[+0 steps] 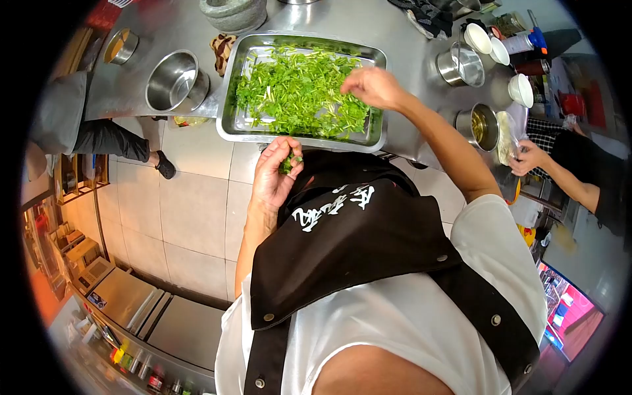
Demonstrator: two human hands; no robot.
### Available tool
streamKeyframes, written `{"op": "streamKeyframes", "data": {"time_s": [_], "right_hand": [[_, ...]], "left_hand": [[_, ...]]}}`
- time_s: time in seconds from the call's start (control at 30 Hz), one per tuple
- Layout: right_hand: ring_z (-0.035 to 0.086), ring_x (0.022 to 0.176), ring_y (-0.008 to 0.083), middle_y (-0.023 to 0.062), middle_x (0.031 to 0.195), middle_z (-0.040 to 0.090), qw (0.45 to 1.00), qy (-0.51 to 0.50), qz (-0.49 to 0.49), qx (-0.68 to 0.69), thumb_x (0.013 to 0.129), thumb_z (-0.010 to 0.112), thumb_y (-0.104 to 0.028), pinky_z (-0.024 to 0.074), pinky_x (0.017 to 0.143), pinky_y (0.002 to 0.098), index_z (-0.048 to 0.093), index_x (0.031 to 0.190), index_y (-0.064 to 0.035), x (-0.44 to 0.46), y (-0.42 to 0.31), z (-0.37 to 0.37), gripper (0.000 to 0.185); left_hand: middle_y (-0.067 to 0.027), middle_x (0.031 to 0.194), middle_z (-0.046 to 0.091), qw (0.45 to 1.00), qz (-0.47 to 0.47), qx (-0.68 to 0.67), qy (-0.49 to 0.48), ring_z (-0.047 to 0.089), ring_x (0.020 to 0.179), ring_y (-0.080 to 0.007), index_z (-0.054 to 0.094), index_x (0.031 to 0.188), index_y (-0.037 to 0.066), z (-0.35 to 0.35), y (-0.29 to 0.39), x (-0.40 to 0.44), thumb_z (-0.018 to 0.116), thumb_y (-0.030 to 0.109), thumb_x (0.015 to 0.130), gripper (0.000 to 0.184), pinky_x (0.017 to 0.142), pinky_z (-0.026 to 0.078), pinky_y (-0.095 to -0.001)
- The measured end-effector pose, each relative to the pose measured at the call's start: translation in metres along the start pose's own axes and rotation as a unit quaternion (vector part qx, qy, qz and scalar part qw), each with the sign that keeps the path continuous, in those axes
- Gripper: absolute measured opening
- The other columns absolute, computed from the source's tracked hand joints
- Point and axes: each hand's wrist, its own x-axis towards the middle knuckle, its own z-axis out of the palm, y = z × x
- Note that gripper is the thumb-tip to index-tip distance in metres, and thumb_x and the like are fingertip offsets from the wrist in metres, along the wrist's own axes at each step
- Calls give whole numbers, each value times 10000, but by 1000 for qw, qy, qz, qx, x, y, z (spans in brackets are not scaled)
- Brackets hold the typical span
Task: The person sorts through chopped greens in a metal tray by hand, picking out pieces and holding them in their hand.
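Observation:
A rectangular metal tray [227, 122] holds a spread layer of chopped green herbs [296, 85], leaves and pale stems mixed. Below the tray's near rim, my left hand [271, 174] is palm up with its fingers curled around a small bunch of green herbs [286, 163]. My right hand [374, 87] hangs over the right part of the tray. Its fingers are bent and drawn together, pointing left above the herbs. Whatever lies between those fingertips is hidden.
Left of the tray stand a steel pot [174, 84] and a patterned cloth [222, 52]; behind is a stone mortar [234, 14]. Steel pots [461, 66] and white bowls [520, 90] line the right. A co-worker's hand [528, 158] holds a plastic bag [507, 137]. Another person's leg [112, 139] shows left.

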Motion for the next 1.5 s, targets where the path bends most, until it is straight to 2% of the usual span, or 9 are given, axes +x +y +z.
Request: {"op": "streamKeyframes", "data": {"time_s": [0.13, 0.27, 0.53, 0.63, 0.77, 0.93, 1.17, 1.33, 1.5], "right_hand": [[611, 890, 280, 74, 949, 656, 959, -226, -11, -170, 728, 527, -73, 499, 759, 384, 665, 1009, -157, -14, -16, 4, 324], [602, 905, 257, 53, 898, 626, 991, 93, -69, -73, 764, 506, -89, 499, 737, 409, 680, 925, -165, -8, -13, 7, 249], [606, 910, 274, 65, 910, 626, 976, -196, -78, -58, 804, 569, -137, 492, 756, 376, 652, 1006, -125, -11, -30, 11, 219], [602, 902, 285, 78, 938, 618, 996, 38, -64, -47, 809, 555, -120, 492, 755, 385, 613, 1093, -138, -1, -39, 17, 291], [602, 863, 292, 74, 922, 615, 996, 61, -28, -51, 806, 519, -78, 496, 747, 391, 603, 1098, -152, 6, -40, -11, 312], [612, 830, 277, 62, 960, 642, 987, -139, -77, -27, 811, 512, -76, 486, 784, 403, 617, 1105, -163, 0, -30, 17, 324], [616, 790, 258, 113, 886, 645, 998, -42, 28, -32, 831, 489, -87, 501, 703, 394, 527, 1255, -182, 33, -50, 11, 436], [623, 834, 242, 90, 903, 659, 998, -9, -49, 34, 838, 514, -114, 499, 757, 344, 651, 962, -134, 25, -45, 13, 186], [624, 854, 253, 99, 976, 659, 976, -215, -39, -12, 856, 512, -155, 494, 787, 374, 596, 1172, -202, 30, -72, 27, 331]], "left_hand": [[-58, 800, 565, 1000, 8, -2, 14, 465, 616, -101, 572, 913, 15, -5, -3, -1, 561, 121, 893, 109, 524, 380, -216], [-56, 796, 566, 999, 3, 8, 31, 460, 619, -96, 572, 914, 18, -2, -3, 1, 561, 119, 893, 103, 526, 378, -214], [-47, 810, 565, 999, 13, -2, 38, 446, 637, -94, 579, 916, 22, -6, -3, 0, 561, 122, 895, 104, 531, 371, -214], [-48, 814, 565, 999, 11, 3, 38, 444, 637, -94, 580, 923, 22, -4, -4, 0, 557, 118, 897, 102, 532, 371, -213], [-46, 814, 566, 999, 11, -2, 36, 446, 639, -97, 579, 928, 20, -9, -5, -1, 557, 114, 896, 102, 534, 371, -212], [-43, 806, 566, 998, 11, -15, 55, 445, 635, -98, 579, 928, 17, -8, -6, -3, 559, 112, 894, 103, 535, 372, -212], [-36, 795, 568, 999, 11, -16, 44, 462, 640, -99, 584, 925, 21, -8, -5, -2, 557, 123, 897, 109, 539, 377, -213], [-32, 797, 567, 997, 19, -9, 70, 461, 646, -97, 586, 925, 27, -14, -4, -7, 557, 133, 899, 113, 541, 376, -213], [-32, 806, 570, 996, 8, -11, 86, 459, 646, -99, 585, 927, 29, -14, -7, -8, 567, 128, 892, 106, 549, 378, -211]]}}
